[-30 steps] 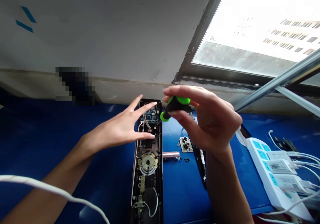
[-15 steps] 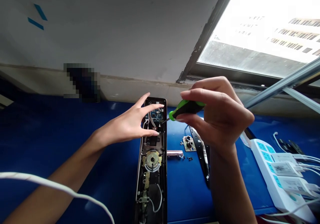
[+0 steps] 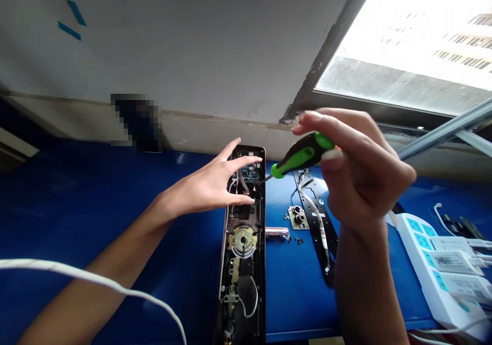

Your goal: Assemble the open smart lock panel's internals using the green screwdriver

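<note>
A long black housing (image 3: 262, 263), which looks like an opened electronic door lock, lies on the blue table. Inside are a blue circuit board (image 3: 251, 175), white wires and a round metal mechanism (image 3: 243, 240). My left hand (image 3: 205, 183) reaches over its far end with fingers spread, thumb and fingertips around the board area. In my right hand (image 3: 363, 168) is a green and black screwdriver (image 3: 298, 156), held near the handle's back end. Its shaft slants down left to the board's right edge; whether the tip sits in a screw is too small to tell.
Right of the housing are a pinkish metal bar (image 3: 277, 232), small dark screws (image 3: 299, 241), a small square part (image 3: 298, 218) and a black plate (image 3: 313, 201) with a wrapped cable. A white power strip (image 3: 417, 263) with plugged adapters stands farther right. A white cord (image 3: 96, 282) crosses the lower left.
My right hand's fingers have loosened and slid back along the screwdriver handle, showing more of it. My left hand keeps its spread pose. The whole view has shifted slightly.
</note>
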Tool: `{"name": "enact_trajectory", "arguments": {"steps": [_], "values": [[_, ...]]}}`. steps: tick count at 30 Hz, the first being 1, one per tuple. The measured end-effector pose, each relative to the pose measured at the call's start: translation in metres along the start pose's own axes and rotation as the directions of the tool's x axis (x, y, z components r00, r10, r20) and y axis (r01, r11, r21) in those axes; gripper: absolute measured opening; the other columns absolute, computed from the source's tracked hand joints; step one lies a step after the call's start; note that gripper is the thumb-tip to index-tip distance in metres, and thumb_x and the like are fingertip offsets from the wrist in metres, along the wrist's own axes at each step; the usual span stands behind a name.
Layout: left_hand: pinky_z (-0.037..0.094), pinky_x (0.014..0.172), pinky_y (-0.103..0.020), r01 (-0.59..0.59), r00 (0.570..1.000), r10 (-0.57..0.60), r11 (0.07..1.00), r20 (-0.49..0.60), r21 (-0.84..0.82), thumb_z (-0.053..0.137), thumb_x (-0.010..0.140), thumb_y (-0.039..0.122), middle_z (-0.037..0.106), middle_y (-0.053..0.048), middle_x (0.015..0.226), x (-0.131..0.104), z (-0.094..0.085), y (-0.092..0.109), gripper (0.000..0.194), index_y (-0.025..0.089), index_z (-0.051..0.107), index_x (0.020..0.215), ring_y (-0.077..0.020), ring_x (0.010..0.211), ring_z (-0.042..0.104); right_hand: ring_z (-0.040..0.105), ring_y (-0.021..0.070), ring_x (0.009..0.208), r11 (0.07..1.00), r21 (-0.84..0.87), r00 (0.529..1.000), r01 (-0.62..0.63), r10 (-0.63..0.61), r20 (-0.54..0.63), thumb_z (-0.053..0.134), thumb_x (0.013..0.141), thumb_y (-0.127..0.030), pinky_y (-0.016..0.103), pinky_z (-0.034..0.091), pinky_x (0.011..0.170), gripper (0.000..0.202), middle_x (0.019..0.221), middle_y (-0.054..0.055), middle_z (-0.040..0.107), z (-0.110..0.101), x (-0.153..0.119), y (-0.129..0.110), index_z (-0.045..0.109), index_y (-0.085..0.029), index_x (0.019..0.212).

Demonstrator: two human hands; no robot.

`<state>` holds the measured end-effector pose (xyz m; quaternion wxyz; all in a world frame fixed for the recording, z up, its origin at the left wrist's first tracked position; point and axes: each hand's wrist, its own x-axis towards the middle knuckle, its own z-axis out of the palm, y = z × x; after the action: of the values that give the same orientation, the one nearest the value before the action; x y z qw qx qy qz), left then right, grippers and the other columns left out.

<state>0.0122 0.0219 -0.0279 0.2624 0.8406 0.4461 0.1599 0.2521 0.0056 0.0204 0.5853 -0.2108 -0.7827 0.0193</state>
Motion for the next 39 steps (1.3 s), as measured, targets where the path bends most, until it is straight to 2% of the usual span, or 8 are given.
{"name": "enact_trajectory", "arguments": {"steps": [3,9,14,20,25,31,36,39], "values": [[0.037,0.125,-0.053,-0.007,1.0,0.007,1.0,0.0,0.005,0.077,0.081,0.065,-0.001,-0.005,0.177,0.001,0.0,-0.001,0.09,0.042,0.039,0.159,-0.0408,0.158,0.024,0.075,0.0281,0.103,0.994,0.095,0.997,-0.057,0.052,0.054,0.063,0.094,-0.019,0.049,0.066,0.084,0.044,0.129,0.004,0.075,0.001,-0.001,0.0,0.069,-0.032,0.135],[0.036,0.125,-0.052,-0.015,1.0,0.016,1.0,-0.013,0.026,0.077,0.082,0.065,0.001,-0.004,0.177,0.002,0.001,-0.002,0.088,0.042,0.04,0.158,-0.0395,0.159,0.023,0.069,0.0211,0.08,0.997,-0.034,0.996,0.065,-0.067,-0.061,0.085,0.079,-0.03,0.037,0.064,0.066,0.037,0.093,0.005,0.073,-0.003,0.0,0.005,0.081,-0.031,0.116],[0.038,0.124,-0.053,-0.028,0.999,0.029,0.999,-0.019,0.025,0.075,0.081,0.069,0.003,-0.003,0.177,0.002,0.0,-0.001,0.088,0.04,0.042,0.158,-0.0411,0.157,0.028,0.076,0.0272,0.103,0.993,0.07,0.995,-0.092,0.088,0.053,0.059,0.097,-0.021,0.047,0.066,0.087,0.041,0.128,0.001,0.076,-0.002,0.001,0.0,0.071,-0.039,0.132],[0.037,0.126,-0.051,-0.033,0.999,0.034,0.999,-0.021,0.032,0.074,0.08,0.071,0.005,-0.002,0.177,0.004,0.001,-0.003,0.088,0.04,0.043,0.157,-0.0398,0.157,0.03,0.072,0.0204,0.081,1.0,0.031,1.0,0.0,0.0,0.0,0.086,0.08,-0.032,0.036,0.065,0.063,0.04,0.1,0.004,0.073,-0.004,-0.001,0.0,0.078,-0.033,0.119],[0.039,0.124,-0.053,-0.015,1.0,0.016,1.0,-0.017,0.021,0.073,0.081,0.071,0.002,-0.006,0.177,0.004,0.002,-0.003,0.088,0.037,0.045,0.157,-0.0415,0.157,0.027,0.074,0.0272,0.108,0.993,0.12,0.994,0.002,-0.015,0.108,0.063,0.095,-0.02,0.047,0.066,0.09,0.045,0.13,0.007,0.073,-0.003,-0.001,0.003,0.066,-0.028,0.139],[0.038,0.124,-0.055,-0.001,1.0,0.001,1.0,0.002,0.01,0.073,0.084,0.066,0.001,-0.004,0.177,0.001,-0.001,0.001,0.084,0.04,0.042,0.157,-0.0415,0.158,0.025,0.068,0.0182,0.077,1.0,0.008,1.0,-0.016,0.016,-0.027,0.087,0.079,-0.027,0.034,0.062,0.059,0.04,0.092,0.003,0.068,-0.005,-0.001,0.001,0.079,-0.032,0.118],[0.036,0.126,-0.052,0.005,1.0,-0.005,1.0,-0.005,0.0,0.074,0.081,0.069,0.0,-0.002,0.177,0.002,0.0,0.0,0.087,0.04,0.043,0.157,-0.0407,0.157,0.026,0.072,0.0258,0.111,0.988,0.103,0.988,-0.112,0.1,0.116,0.055,0.099,-0.014,0.049,0.062,0.094,0.041,0.132,0.009,0.072,-0.003,0.0,-0.006,0.068,-0.026,0.137],[0.035,0.126,-0.052,-0.004,1.0,0.004,1.0,-0.018,0.0,0.074,0.082,0.068,0.003,0.0,0.177,0.002,0.001,0.0,0.085,0.042,0.044,0.156,-0.0396,0.157,0.028,0.074,0.0227,0.097,0.99,0.115,0.995,-0.084,0.077,0.066,0.073,0.09,-0.015,0.043,0.066,0.081,0.042,0.115,0.005,0.076,-0.003,-0.003,-0.005,0.073,-0.031,0.13]]}}
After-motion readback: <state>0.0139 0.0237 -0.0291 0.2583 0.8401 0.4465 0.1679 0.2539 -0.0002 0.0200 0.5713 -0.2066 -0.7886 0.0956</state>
